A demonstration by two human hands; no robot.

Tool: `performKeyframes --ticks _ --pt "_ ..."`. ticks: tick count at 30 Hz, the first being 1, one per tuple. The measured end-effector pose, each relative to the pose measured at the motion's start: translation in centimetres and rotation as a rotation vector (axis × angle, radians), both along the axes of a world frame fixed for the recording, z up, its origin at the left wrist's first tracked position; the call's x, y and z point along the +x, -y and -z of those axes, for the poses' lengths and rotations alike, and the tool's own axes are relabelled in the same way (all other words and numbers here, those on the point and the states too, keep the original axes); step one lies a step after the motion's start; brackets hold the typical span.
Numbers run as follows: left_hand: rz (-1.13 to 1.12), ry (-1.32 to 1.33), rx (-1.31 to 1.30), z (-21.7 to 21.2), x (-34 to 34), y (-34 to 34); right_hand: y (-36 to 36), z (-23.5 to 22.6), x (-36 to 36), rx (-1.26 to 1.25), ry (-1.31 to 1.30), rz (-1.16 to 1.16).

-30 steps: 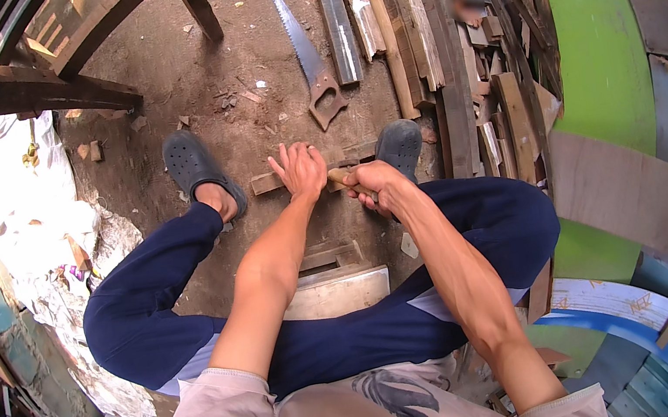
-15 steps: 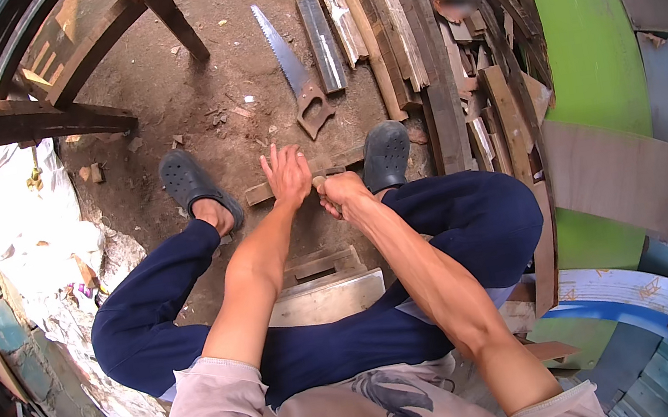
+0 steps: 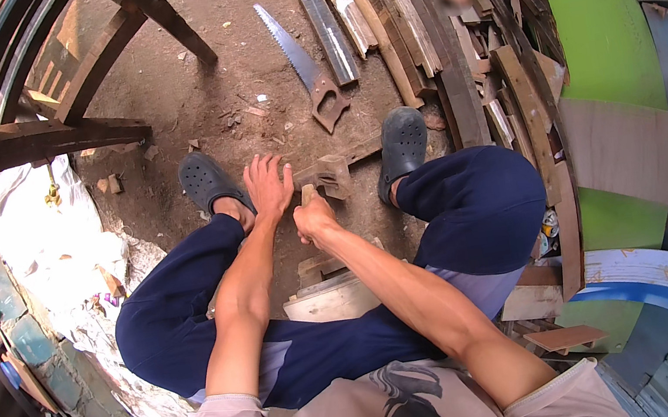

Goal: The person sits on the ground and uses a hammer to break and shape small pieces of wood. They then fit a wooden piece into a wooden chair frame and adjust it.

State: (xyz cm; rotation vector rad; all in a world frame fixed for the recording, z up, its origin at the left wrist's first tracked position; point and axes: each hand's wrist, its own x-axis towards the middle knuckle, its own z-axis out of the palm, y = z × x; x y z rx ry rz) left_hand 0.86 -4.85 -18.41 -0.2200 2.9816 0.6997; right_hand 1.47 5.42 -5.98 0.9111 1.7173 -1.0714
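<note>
Narrow brown wooden plank (image 3: 364,149) lying on bare ground (image 3: 199,90), running crosswise, right end angling slightly away; left end hiding behind left hand (image 3: 268,186). Brown wooden block (image 3: 336,177) sitting at plank's middle, contact unclear. Pale wooden handle (image 3: 307,192) protruding from right hand (image 3: 315,217), just left of block.

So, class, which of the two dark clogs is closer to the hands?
The left clog, close beside the left hand; the right clog sits farther from the right hand.
</note>
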Motion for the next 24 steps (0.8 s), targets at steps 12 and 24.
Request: performKeyframes --ticks 12,24 --pt "-0.607 0.307 0.597 -2.5 1.4 0.2 -6.2 -5.3 1.6 0.109 -0.350 -0.891" --pt "0.470 -0.015 0.436 -14.0 0.6 -7.0 -13.5 -15.6 0.5 0.017 -0.420 -1.494"
